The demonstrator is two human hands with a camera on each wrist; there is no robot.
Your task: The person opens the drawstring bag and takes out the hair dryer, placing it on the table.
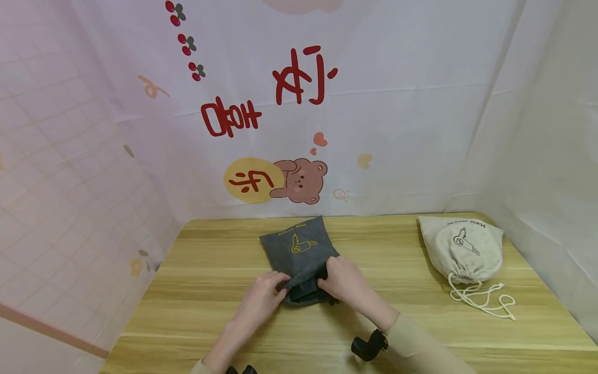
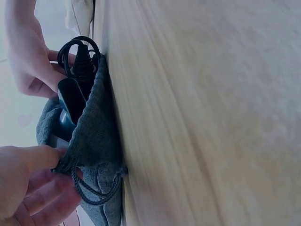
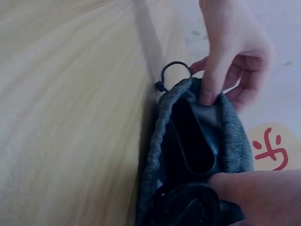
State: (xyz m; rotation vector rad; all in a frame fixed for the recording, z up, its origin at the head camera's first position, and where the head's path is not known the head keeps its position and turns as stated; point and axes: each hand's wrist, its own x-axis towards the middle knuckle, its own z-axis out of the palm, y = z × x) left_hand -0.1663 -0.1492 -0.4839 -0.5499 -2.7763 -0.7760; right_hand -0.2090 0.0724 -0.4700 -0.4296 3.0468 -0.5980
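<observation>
A dark grey drawstring bag with a yellow hair dryer print lies on the table, its mouth facing me and held apart. My left hand pinches the left corner of the mouth between thumb and fingers. At the right side, my right hand grips the upper edge, its thumb reaching just inside the opening. Within the mouth, the left wrist view shows a black flat-ended nozzle and a looped black cord. The rest of the contents is hidden by the fabric. A grey drawstring loops out beside my left fingers.
A beige drawstring bag with a hair dryer print rests at the table's right, its white cords trailing toward me. Behind the wooden table hangs a printed white cloth. Black wrist gear sits on my right wrist.
</observation>
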